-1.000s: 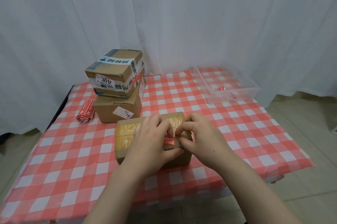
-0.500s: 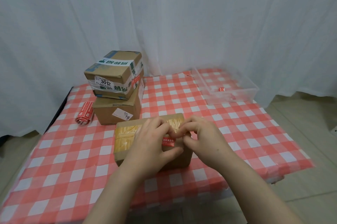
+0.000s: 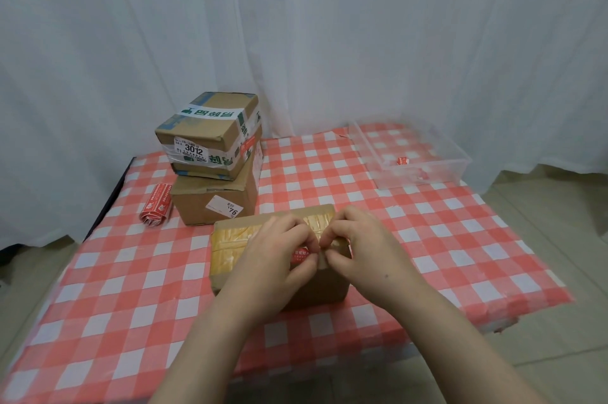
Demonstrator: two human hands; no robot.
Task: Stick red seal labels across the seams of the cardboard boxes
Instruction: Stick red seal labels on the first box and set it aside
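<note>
The small red seal label (image 3: 302,255) is pinched by curled fingertips of the left hand (image 3: 273,259) and right hand (image 3: 358,245), atop the flat tape-covered brown cardboard box (image 3: 227,249). Beyond the grip, leftward, two stacked brown cardboard boxes (image 3: 214,203) are seen.

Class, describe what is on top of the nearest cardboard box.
Yellowish tape and a red seal label lie on the box, the left hand and right hand pinching the label. The hands hide the seam and most of the label.
</note>
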